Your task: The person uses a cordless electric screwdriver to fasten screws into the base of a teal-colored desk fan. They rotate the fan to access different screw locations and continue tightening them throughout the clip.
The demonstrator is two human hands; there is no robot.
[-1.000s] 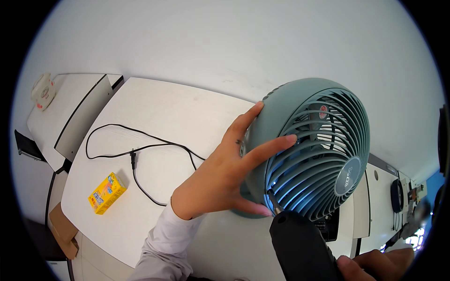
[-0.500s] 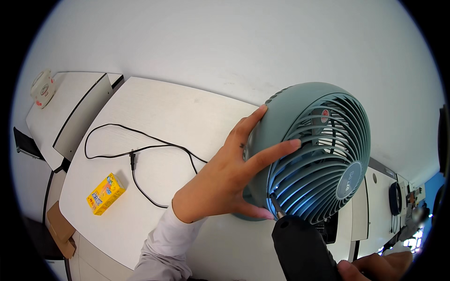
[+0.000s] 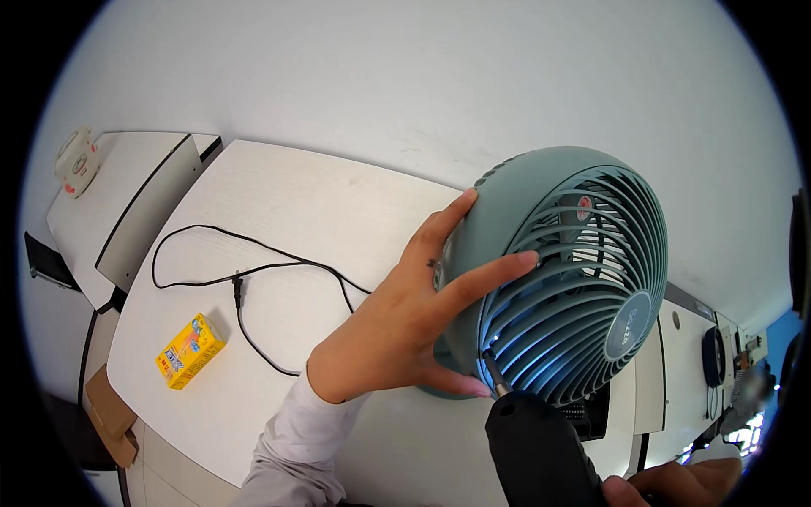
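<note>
A grey-green desk fan stands on the white table, its spiral front grille facing right. My left hand grips the fan's side. Its fingers are spread, with one on the grille bars, another at the upper back of the housing and the thumb low at the rim. My right hand, partly cut off at the lower edge, is closed on a black electric screwdriver. The metal bit points up into the lower left rim of the grille, close to my left thumb, where bluish light falls. Its very tip is hard to make out.
A black power cord with a plug loops over the white table. Left on it lies a yellow box. A black tray sits behind the screwdriver. A pale container stands on another table at far left.
The screwdriver and my hands have shifted very slightly left in the picture. My grip on the fan and the bit's place at the grille rim look the same.
</note>
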